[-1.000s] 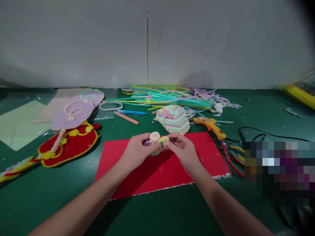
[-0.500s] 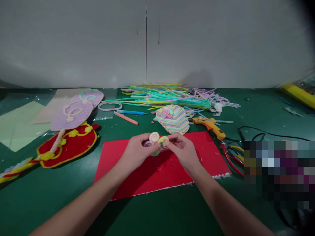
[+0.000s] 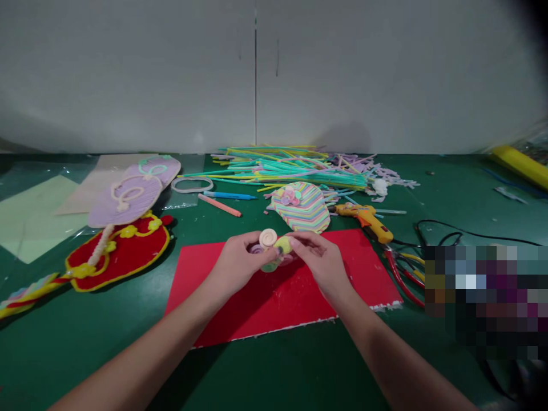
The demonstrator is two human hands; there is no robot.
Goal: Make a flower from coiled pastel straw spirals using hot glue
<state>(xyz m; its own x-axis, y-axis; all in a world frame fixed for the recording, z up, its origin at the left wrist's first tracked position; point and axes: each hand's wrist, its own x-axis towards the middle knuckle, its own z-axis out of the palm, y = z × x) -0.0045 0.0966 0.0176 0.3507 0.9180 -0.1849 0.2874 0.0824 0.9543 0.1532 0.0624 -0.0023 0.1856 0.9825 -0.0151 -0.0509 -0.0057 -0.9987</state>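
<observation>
Above a red sheet (image 3: 265, 308), both hands hold a small cluster of coiled discs (image 3: 268, 238) in cream, purple, green, yellow and pink. My left hand (image 3: 242, 258) grips it from the left, its thumb reaching to the middle of the cluster. My right hand (image 3: 315, 257) pinches the yellow disc (image 3: 283, 245) on the right side, thumb on top. The fingers behind the cluster are partly hidden. Just beyond the hands lies a striped pastel oval piece (image 3: 303, 210) with small coiled discs on it.
Pipe cleaners (image 3: 295, 171) are piled at the back. An orange glue gun (image 3: 363, 220) and red-handled pliers (image 3: 402, 279) lie right. Purple fan shapes (image 3: 132, 197) and a red, yellow-edged fan (image 3: 124, 257) lie left, near a blue pen (image 3: 229, 196) and pink marker (image 3: 220, 205).
My right thumb has shifted slightly on the yellow disc, and that disc sits a little differently, showing more of its face. My left hand has hardly moved.
</observation>
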